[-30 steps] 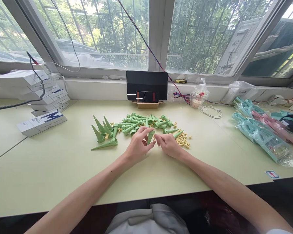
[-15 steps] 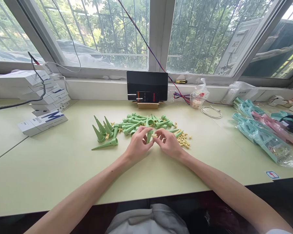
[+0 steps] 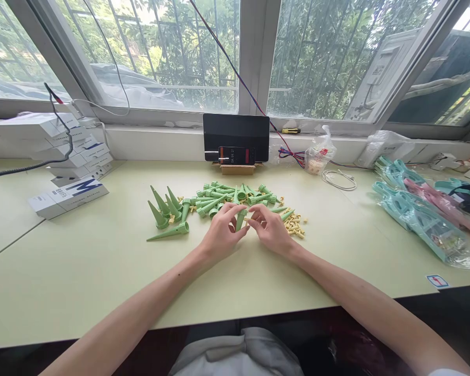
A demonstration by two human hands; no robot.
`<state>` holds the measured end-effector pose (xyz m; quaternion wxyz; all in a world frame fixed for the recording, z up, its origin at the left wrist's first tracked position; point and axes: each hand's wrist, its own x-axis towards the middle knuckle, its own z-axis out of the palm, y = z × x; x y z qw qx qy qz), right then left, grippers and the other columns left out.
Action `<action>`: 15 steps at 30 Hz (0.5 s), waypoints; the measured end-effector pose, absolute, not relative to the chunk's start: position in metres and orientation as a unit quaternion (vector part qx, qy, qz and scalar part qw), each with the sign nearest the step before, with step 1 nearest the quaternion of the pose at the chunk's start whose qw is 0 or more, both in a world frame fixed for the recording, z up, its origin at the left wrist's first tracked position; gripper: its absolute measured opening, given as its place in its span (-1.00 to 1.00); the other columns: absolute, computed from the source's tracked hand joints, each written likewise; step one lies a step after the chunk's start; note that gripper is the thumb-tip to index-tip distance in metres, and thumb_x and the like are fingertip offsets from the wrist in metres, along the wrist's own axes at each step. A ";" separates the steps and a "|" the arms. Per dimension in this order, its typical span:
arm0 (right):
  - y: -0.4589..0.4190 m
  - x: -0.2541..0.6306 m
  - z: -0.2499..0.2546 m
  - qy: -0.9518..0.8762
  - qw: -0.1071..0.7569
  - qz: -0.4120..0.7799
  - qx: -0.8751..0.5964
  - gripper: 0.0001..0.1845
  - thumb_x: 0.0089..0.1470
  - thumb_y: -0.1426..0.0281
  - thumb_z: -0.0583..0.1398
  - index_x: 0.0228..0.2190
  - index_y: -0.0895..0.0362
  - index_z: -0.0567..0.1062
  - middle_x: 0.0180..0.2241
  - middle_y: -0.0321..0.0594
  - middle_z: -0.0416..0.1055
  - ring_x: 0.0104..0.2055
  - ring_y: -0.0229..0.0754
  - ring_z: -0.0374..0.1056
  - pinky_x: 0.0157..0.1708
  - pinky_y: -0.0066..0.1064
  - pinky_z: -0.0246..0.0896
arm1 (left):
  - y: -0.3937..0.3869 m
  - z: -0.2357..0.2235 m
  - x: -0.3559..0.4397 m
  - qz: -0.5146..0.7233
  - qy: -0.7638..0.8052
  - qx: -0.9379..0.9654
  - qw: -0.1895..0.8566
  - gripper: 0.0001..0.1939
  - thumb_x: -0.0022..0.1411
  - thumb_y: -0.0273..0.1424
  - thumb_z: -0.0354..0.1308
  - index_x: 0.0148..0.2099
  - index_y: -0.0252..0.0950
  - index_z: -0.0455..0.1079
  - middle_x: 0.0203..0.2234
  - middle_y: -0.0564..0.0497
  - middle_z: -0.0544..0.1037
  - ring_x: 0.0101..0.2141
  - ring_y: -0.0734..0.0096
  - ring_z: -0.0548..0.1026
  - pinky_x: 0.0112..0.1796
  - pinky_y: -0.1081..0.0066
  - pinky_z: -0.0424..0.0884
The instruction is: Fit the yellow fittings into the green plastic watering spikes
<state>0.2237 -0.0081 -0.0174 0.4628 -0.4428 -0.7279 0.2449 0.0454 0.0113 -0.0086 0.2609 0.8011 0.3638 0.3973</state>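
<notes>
Pale desk point(image 3: 102, 282) beneath windows point(image 3: 149, 57); two forearms point(image 3: 141, 309) angle inward, wrists raised. Curled fingers of the left hand point(image 3: 222, 232) grip a green cone point(image 3: 240, 220), wide end up, before a green heap point(image 3: 215, 196); the right hand point(image 3: 273, 231) pinches a yellow peg point(image 3: 247, 220) beside it. Clear plastic bags point(image 3: 460, 256) at right hold turquoise and pink pieces point(image 3: 409, 211).

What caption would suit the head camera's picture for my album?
Left hand holding a green cone, right hand pinching a small yellow peg, in front of piled green cones.
</notes>
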 end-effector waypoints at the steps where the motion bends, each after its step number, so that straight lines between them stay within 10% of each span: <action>1: -0.008 0.224 -0.017 -0.728 0.462 0.245 -0.443 -0.81 0.22 0.35 0.12 -0.11 0.10 0.36 -0.42 -0.26 0.44 -0.41 -0.19 0.37 -0.45 -0.41 0.20 | 0.011 -0.008 0.045 0.397 0.363 0.802 0.261 -0.63 0.22 -0.39 0.18 0.09 -0.19 0.38 -0.13 -0.04 0.37 -0.47 0.60 0.33 -0.53 0.54 0.45; 15: -0.010 0.224 -0.018 -0.734 0.449 0.243 -0.449 -0.84 0.27 0.34 0.03 -0.13 0.10 0.31 -0.59 -0.41 0.27 -0.56 -0.26 0.15 -0.49 -0.45 0.06 | 0.010 -0.008 0.046 0.391 0.360 0.800 0.278 -0.64 0.23 -0.34 0.18 0.08 -0.20 0.38 -0.15 -0.03 0.36 -0.47 0.61 0.33 -0.52 0.53 0.47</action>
